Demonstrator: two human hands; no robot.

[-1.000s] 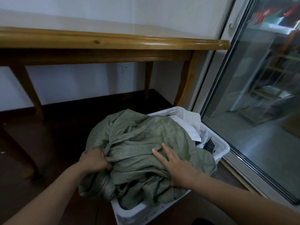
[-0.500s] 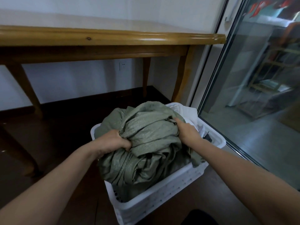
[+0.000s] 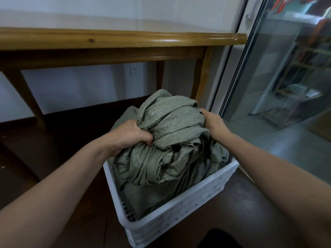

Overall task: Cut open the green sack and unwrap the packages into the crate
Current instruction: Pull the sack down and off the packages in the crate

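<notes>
Both hands clutch the bunched green sack [image 3: 172,140] from opposite sides — left hand [image 3: 130,135], right hand [image 3: 213,124] — directly above the white crate [image 3: 179,217] it fills.

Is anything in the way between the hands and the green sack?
No, nothing visible. The left hand and the right hand both grip the green sack directly, with its fabric bunched in their fingers. The sack sits crumpled in the white crate.
</notes>
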